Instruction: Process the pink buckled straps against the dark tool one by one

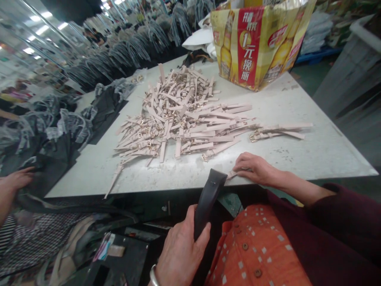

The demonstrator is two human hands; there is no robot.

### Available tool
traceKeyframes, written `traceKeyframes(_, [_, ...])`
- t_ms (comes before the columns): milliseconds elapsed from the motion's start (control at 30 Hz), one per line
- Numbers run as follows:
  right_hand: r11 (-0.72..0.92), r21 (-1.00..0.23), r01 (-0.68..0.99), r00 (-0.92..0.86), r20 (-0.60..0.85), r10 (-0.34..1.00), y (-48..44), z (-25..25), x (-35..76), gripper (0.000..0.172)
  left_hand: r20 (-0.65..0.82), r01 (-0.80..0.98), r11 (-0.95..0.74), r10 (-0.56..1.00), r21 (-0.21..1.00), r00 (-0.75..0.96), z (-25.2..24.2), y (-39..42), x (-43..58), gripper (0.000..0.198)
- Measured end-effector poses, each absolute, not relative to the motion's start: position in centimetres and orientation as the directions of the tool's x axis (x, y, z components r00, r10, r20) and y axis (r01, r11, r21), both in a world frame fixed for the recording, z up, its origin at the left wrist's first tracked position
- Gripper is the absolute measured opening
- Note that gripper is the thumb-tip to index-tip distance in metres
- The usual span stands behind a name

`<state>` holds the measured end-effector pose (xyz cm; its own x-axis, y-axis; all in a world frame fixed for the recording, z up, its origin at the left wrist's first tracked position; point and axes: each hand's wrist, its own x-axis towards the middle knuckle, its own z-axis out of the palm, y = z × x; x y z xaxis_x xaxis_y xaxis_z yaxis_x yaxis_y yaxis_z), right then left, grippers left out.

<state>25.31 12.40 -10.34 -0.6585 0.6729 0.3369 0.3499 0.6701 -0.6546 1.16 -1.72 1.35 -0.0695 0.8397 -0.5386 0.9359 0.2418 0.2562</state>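
Note:
My left hand (186, 242) is wrapped round a black, curved, broad-ended piece (208, 198) whose exact kind I cannot make out. Its wide end points up, over the table's near edge. Just right of that end, my right hand (253, 169) pinches a small pale pink strap (231, 174), low over the tabletop. My fingers hide most of this strap. Beyond both hands lies a big heap of pale pink buckle straps (184, 115) with gold-coloured buckles. A few more buckle straps (279, 131) lie apart on the right, behind my right hand.
A yellow and red bag (238, 47) stands at the back of the white table (321, 147). Dark pieces with wrapped handles (68, 127) are piled on the left, where another person's hand (16, 180) rests. A grey bin (348, 75) stands at the right.

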Motion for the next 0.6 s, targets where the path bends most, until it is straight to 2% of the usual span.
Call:
traceKeyframes(200, [0.640,-0.667,0.382,-0.662,0.285,0.693,12.7,-10.4,25.3,0.018,-0.520,0.967,0.128,0.854,0.223,0.007,1.3,-0.4,2.1,0.023])
traceKeyframes(333, [0.565,-0.709,0.421,-0.588,0.261,0.765,12.6,-10.4,25.2,0.044,-0.492,0.975,0.083,0.870,0.207,0.031,1.3,1.0,3.1,0.025])
traceKeyframes(400, [0.538,-0.727,0.427,-0.565,0.249,0.786,12.5,-10.4,25.1,0.051,-0.483,0.968,0.086,0.875,0.235,0.039,1.1,1.5,3.2,0.026])
traceKeyframes(600, [0.546,-0.721,0.427,-0.581,0.244,0.777,12.6,-10.1,25.1,0.054,-0.494,0.953,0.174,0.869,0.247,-0.030,1.6,1.5,1.5,0.027])
